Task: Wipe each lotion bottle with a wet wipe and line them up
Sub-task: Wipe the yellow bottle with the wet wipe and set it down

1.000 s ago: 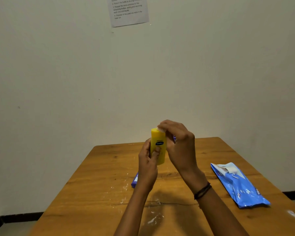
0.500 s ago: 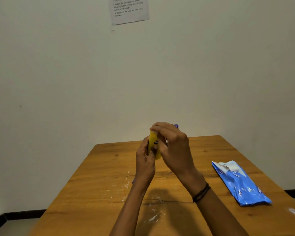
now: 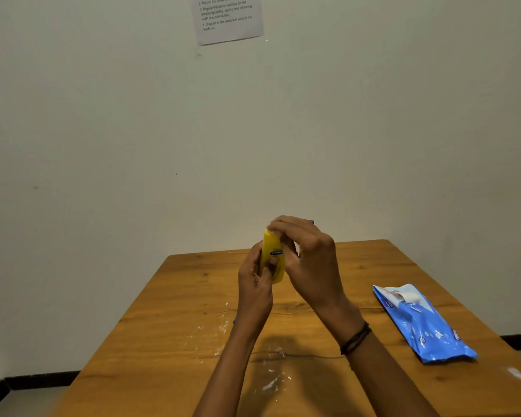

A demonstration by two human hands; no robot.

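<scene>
My left hand point(image 3: 254, 284) grips a yellow lotion bottle point(image 3: 270, 257) upright above the wooden table point(image 3: 169, 341), thumb across its dark label. My right hand point(image 3: 309, 260) curls over the bottle's top and right side with a white wet wipe point(image 3: 275, 233) pinched under the fingertips; only a sliver of the wipe shows. A purple bottle point(image 3: 312, 222) peeks out behind my right hand's knuckles, almost fully hidden. Another purple item point(image 3: 234, 321) is barely visible behind my left wrist.
A blue wet-wipe pack point(image 3: 421, 323), flap open, lies on the table's right side. White flecks are scattered on the tabletop near the front middle. A printed sheet point(image 3: 227, 18) is stuck high on the wall. The table's back edge sits against the wall.
My right hand slid down over the bottle half a second ago and has moved back up to its top; the bottle shows more of its front again.
</scene>
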